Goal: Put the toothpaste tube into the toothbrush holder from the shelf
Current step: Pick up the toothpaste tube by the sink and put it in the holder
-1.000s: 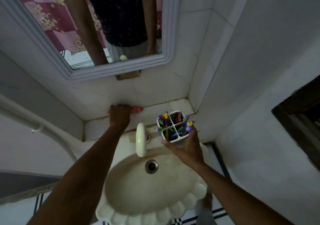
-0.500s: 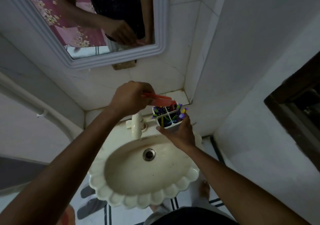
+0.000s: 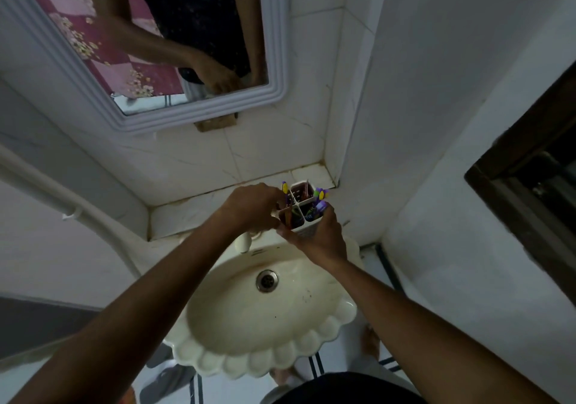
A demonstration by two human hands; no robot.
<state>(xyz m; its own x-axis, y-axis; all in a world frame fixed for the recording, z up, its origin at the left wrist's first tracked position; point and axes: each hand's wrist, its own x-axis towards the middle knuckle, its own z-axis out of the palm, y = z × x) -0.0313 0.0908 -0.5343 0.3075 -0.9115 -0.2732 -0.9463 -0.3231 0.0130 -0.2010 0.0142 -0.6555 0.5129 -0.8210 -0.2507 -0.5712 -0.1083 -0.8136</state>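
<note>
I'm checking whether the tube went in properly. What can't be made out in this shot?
- Toothpaste tube: head view, mostly covered by the left hand; its depth in the toothbrush holder is unclear.
- Holder's base: hidden by the right hand.
- Tap: largely behind the left wrist.

A cream basin (image 3: 330,335) with a scalloped rim stood below the tiled wall, a metal drain (image 3: 266,280) at its middle and a pale tap (image 3: 243,243) at its back edge. A white-framed mirror (image 3: 277,60) hung above. A white pipe (image 3: 93,219) ran down the left wall; a dark wooden frame (image 3: 511,191) stood at right.
</note>
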